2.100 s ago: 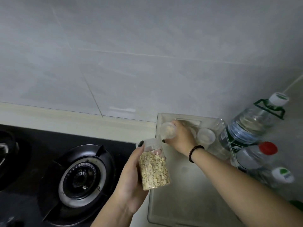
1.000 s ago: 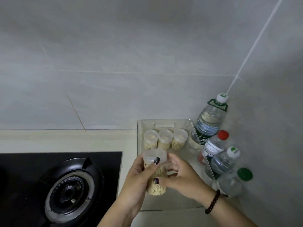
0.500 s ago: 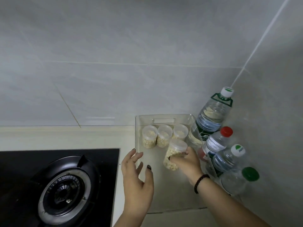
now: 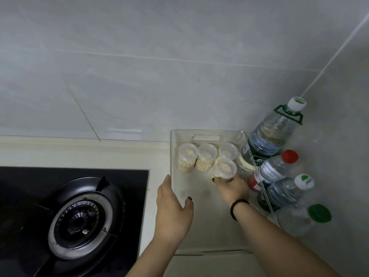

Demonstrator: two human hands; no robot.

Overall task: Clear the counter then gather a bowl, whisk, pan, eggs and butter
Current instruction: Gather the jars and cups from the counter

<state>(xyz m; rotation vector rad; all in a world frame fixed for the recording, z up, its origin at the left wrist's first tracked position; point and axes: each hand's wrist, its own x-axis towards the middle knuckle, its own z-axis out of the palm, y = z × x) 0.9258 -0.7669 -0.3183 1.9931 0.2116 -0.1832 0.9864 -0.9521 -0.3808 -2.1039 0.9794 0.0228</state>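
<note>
A clear plastic bin [image 4: 207, 242] sits on the counter against the wall. Three small lidded jars of oats [image 4: 205, 159] stand in a row at its far end. A fourth oat jar [image 4: 224, 168] stands just in front of the rightmost one, and my right hand [image 4: 232, 189] holds its lower part with curled fingers inside the bin. My left hand [image 4: 172, 211] hangs over the bin's left wall, fingers relaxed, thumb spread over the bin floor, holding nothing.
A black gas hob with a round burner [image 4: 79, 218] fills the left. Several plastic bottles [image 4: 279, 170] crowd the corner right of the bin, the tallest [image 4: 273, 132] with a green carry strap. Tiled walls close the back and right.
Both hands held the oat jar over the bin. My left hand let go, and my right hand carried the jar to the far right of the bin and set it behind the row.
</note>
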